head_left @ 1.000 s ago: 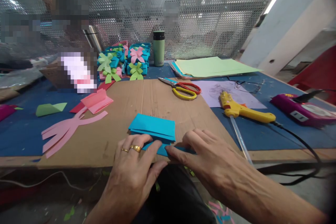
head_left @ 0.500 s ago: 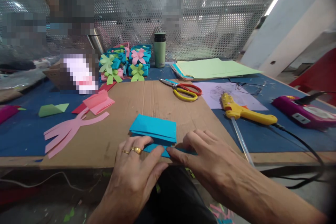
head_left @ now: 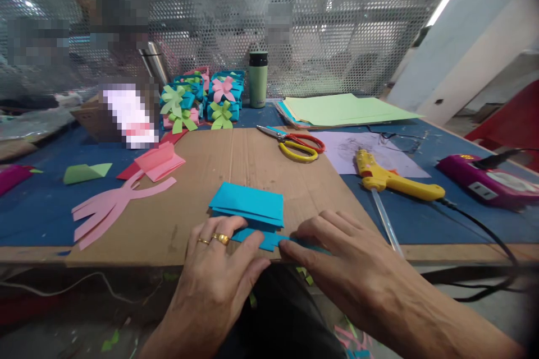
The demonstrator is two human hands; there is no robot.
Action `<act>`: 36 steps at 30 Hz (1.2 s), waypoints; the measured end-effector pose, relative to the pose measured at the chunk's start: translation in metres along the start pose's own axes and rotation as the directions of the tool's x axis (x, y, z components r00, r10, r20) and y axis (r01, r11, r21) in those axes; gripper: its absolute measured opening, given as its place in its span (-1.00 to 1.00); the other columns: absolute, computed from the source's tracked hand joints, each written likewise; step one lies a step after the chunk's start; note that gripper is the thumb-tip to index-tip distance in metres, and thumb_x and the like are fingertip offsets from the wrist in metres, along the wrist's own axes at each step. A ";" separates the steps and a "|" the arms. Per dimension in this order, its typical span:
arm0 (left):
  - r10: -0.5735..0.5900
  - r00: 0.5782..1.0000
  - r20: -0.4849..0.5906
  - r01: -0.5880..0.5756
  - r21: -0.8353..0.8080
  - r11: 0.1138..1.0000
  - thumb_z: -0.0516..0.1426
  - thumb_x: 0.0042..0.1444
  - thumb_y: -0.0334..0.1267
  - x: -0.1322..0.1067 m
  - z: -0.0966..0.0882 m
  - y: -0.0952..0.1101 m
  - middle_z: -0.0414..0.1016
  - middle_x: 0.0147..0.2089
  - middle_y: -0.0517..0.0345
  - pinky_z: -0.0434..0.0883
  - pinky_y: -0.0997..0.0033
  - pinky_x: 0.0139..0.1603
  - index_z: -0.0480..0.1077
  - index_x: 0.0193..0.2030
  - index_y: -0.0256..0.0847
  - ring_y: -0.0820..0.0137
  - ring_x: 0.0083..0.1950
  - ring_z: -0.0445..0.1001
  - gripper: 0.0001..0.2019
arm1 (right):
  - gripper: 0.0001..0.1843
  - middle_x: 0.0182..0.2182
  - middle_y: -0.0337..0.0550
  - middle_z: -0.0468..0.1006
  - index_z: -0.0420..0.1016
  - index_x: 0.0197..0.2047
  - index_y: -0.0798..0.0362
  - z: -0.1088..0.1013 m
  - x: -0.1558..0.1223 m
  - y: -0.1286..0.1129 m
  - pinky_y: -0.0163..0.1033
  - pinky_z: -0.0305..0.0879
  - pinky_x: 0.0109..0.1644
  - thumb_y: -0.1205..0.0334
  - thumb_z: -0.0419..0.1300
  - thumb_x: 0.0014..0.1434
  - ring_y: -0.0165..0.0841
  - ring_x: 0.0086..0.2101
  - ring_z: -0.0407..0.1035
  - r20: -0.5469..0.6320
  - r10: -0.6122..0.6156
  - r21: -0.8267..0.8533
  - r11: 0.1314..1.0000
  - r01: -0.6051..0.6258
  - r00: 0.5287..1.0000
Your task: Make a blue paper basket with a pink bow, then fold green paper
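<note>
Lower centre: the left hand [head_left: 217, 266], fingers slightly parted, presses a flat bright-blue paper strip [head_left: 268, 240] onto a brown cardboard sheet [head_left: 202, 168]; the right hand [head_left: 341, 252] rests over its right part, grip unclear. Seemingly creasing or smoothing; next calls for even pressure.
</note>
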State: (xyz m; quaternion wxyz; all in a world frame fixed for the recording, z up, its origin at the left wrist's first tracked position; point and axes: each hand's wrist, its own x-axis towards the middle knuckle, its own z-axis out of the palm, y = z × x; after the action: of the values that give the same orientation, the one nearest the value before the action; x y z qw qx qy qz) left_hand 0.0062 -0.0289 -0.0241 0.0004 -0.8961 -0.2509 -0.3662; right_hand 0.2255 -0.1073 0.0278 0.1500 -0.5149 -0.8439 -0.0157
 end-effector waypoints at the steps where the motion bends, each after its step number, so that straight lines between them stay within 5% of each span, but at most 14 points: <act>1: -0.003 1.000 0.001 0.003 0.002 1.000 0.16 0.31 -0.34 0.000 0.000 0.000 0.42 0.02 -0.10 0.30 -0.03 0.00 0.42 0.06 -0.18 0.08 0.02 0.38 -0.80 | -0.66 -0.24 -0.08 0.48 0.52 -0.07 -0.02 0.001 0.000 0.001 -0.14 0.20 -0.21 0.39 -0.07 0.41 -0.24 -0.28 0.28 0.000 -0.004 0.001 1.000 0.004 1.000; 24: 0.006 0.999 -0.041 -0.005 0.019 1.000 0.16 0.31 -0.35 -0.001 0.005 0.002 0.42 -0.04 -0.06 0.27 0.03 -0.01 0.53 0.07 -0.11 0.10 0.00 0.39 -0.76 | -0.70 -0.21 -0.06 0.47 0.52 -0.03 0.00 0.006 -0.002 -0.003 -0.14 0.17 -0.21 0.37 -0.02 0.39 -0.24 -0.24 0.25 -0.025 0.027 0.012 1.000 -0.026 0.999; 36: 0.150 0.988 -0.017 -0.149 0.084 0.985 0.16 0.30 -0.40 -0.006 0.006 -0.010 0.36 -0.01 -0.04 0.25 0.13 0.01 0.42 0.27 -0.03 0.17 0.01 0.37 -0.58 | -0.73 -0.17 -0.06 0.46 0.50 -0.03 -0.02 0.012 -0.008 -0.002 -0.09 0.13 -0.17 0.32 -0.02 0.40 -0.23 -0.22 0.24 0.016 0.063 0.000 0.998 -0.063 0.998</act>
State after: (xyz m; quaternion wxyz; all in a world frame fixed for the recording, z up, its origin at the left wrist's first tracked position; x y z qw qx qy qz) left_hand 0.0024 -0.0213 -0.0343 0.0678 -0.9073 -0.1979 -0.3647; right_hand 0.2242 -0.1128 0.0148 0.1437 -0.5412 -0.8285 -0.0068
